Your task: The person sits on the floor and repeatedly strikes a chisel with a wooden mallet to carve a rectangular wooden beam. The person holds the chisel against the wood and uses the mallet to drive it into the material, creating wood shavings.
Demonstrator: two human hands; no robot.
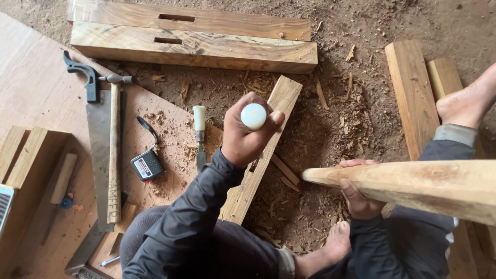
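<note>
Sawdust-strewn dirt floor, left hand (247, 135) fisted round white-capped chisel handle (253, 116) upright on wood strip (258, 155) at centre, right hand (357, 192) gripping wooden mallet (413, 187) at 4 o'clock; an off-centre blow could hit knuckles.

Two hands are at work: the left hand (247, 135) grips one chisel with a white-capped handle (253, 116), and the right hand (356, 194) holds one wooden mallet (413, 187). Two thick beams with mortise slots (196, 47) lie at the far side. One narrow wooden piece (263, 150) sits under the chisel. A second chisel (199, 135) lies to the left, alongside one tape measure (147, 165), one hammer (114, 144) and one handsaw (95, 129). Two planks (413, 95) lie at the right.
</note>
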